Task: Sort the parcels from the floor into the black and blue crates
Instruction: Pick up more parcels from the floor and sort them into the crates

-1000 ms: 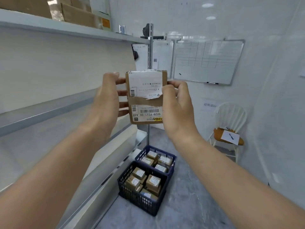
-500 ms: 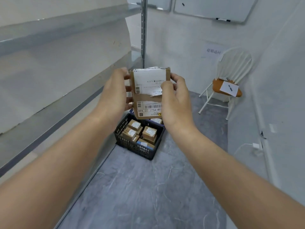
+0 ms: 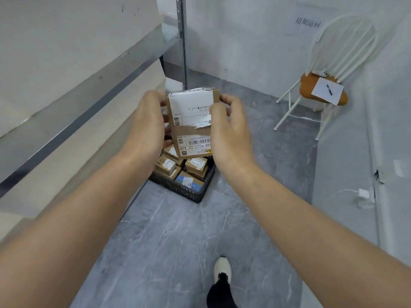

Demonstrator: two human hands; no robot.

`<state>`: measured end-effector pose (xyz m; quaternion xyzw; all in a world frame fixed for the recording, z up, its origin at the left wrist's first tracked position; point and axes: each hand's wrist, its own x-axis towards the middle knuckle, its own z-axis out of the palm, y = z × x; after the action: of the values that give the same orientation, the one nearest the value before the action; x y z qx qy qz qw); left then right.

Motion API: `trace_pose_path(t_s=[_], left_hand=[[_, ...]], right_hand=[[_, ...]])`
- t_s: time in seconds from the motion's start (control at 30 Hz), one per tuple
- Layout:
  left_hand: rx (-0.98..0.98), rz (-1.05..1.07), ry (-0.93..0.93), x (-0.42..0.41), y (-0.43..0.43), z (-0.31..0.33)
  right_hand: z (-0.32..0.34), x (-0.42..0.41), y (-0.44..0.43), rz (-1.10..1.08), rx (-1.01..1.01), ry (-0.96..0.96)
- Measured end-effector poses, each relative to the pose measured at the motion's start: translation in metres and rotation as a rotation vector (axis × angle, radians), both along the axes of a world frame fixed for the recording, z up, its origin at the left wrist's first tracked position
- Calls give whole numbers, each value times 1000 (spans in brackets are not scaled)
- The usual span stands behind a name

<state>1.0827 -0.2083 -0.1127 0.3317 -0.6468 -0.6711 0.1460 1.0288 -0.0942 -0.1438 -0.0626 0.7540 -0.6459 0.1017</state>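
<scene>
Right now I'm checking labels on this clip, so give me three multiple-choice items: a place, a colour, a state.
1. Where does the black crate stand?
A. on the floor beside the shelving
B. on a table
C. on a cart

2. What colour is the chair cushion?
A. green
B. orange
C. blue

3. How is the parcel held?
A. one hand
B. neither hand
C. both hands

1 A: it sits on the floor at the shelving's foot.
2 B: the pad is orange.
3 C: left hand and right hand grip opposite sides.
</scene>
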Motion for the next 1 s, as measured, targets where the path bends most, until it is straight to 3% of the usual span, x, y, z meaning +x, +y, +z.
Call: trace_pose_path(t_s=[0.2, 0.4, 0.8, 1.0], left_hand=[[19, 87, -97, -102, -8, -67], [159, 208, -181, -173, -44, -169], [430, 393, -344, -235, -138, -389], [489, 527, -390, -251, -159, -490]], right_hand=[[-66, -102, -11, 89, 52, -104], [-163, -177, -49, 178, 110, -173], [-393, -260, -148, 316, 186, -568], [-490, -294, -177, 255, 248, -684]])
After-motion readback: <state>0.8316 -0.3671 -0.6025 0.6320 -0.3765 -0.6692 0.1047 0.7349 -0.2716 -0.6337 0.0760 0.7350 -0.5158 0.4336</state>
